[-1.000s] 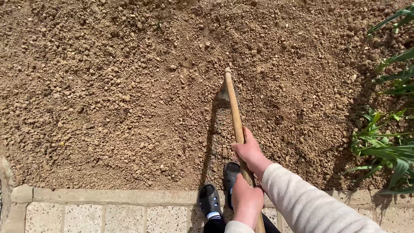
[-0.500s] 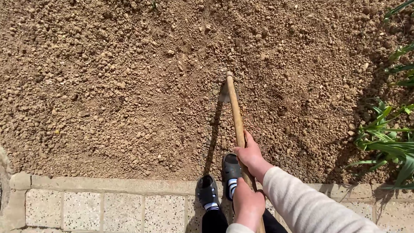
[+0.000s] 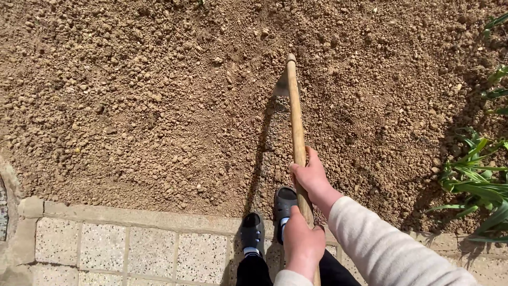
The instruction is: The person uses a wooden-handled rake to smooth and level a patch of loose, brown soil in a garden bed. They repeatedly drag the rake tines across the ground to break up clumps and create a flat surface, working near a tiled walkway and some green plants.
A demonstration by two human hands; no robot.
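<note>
A view from above looks down at a person working a patch of dry, crumbly brown soil (image 3: 137, 106) with a long wooden-handled hoe (image 3: 295, 122). The handle runs from the bottom centre up toward the middle top, and its small metal blade (image 3: 281, 85) sits at the far end, at the surface of the soil, casting a thin shadow to its left. The right hand (image 3: 311, 177) is wrapped closed around the handle partway up, thumb lying along the wood; its arm wears a cream knitted sleeve (image 3: 386, 246). The left hand (image 3: 302, 242) is closed around the handle lower down, close to the body, at the bottom edge of the view. Just left of the handle, two feet in dark grey clogs (image 3: 267, 220) stand where the soil meets a pale stone kerb (image 3: 132, 216); one foot is on the soil, the other at the kerb. Speckled paving slabs (image 3: 106, 248) lie beside the kerb at bottom left. Green strap-like leaves (image 3: 476, 180) grow at the right edge.
</note>
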